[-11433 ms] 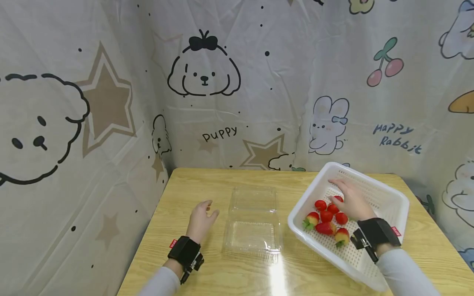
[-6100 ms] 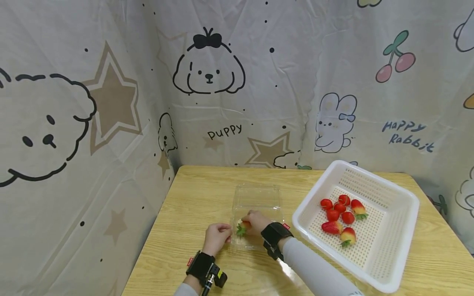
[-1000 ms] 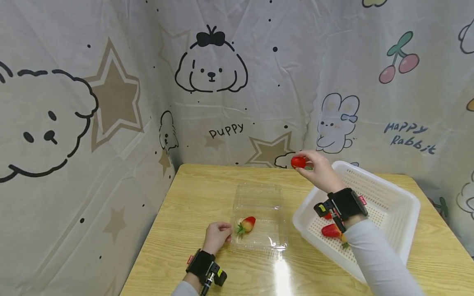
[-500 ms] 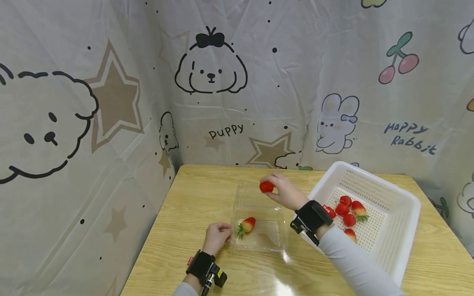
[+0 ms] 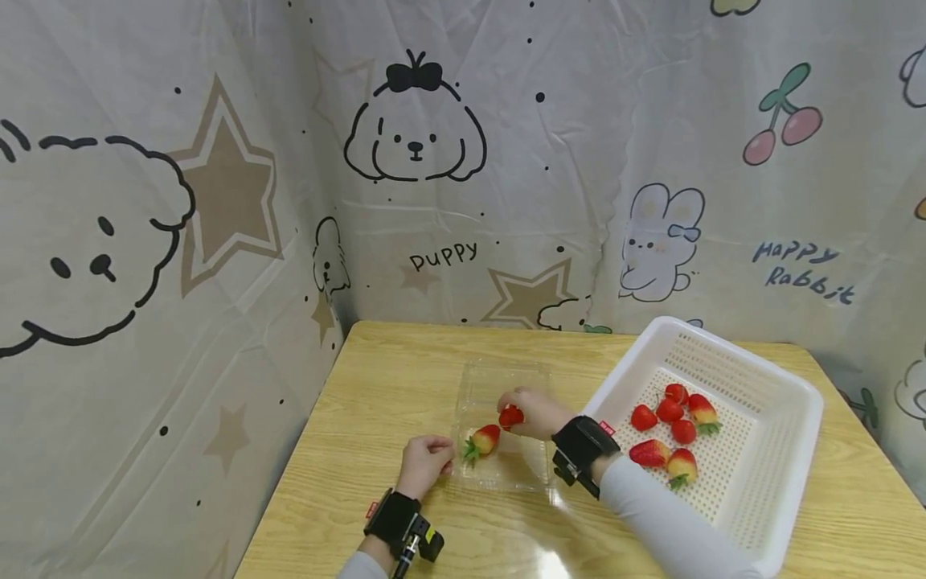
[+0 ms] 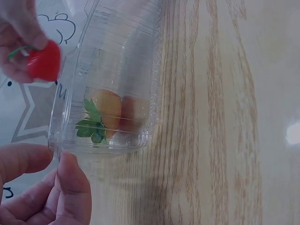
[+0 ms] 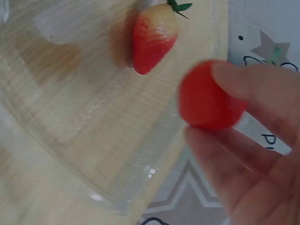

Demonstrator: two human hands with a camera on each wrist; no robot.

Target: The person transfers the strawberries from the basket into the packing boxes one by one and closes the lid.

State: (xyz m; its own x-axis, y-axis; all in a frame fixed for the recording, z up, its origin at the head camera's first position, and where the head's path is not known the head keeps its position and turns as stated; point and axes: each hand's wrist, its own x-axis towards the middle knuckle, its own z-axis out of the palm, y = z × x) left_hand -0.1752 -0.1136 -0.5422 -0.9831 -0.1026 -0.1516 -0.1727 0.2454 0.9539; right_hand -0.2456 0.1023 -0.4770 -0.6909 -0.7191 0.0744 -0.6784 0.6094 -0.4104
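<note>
My left hand (image 5: 424,466) pinches the left rim of a clear plastic clamshell box (image 6: 105,61) between thumb and forefinger. The box lies open on the table, its lid toward the back. Inside its near half rests a red and yellow strawberry (image 5: 486,439) with green leaves. Over the box, my right hand (image 5: 538,412) grips a round red cherry (image 7: 206,96), thumb on one side and fingers on the other. A green stem trails from this cherry in the left wrist view. The cherry is held above the box floor, close to the strawberry.
A white perforated basket (image 5: 784,450) stands on the right, holding several cherries (image 5: 669,409) and a few strawberries (image 5: 650,453). Wooden table (image 5: 376,378) surrounds the box. A printed curtain (image 5: 448,209) hangs behind and to the left.
The right hand has carried the cherry from above the basket leftward and down over the box. Earlier, the strawberry was set in the box. The left hand has stayed at the rim recently.
</note>
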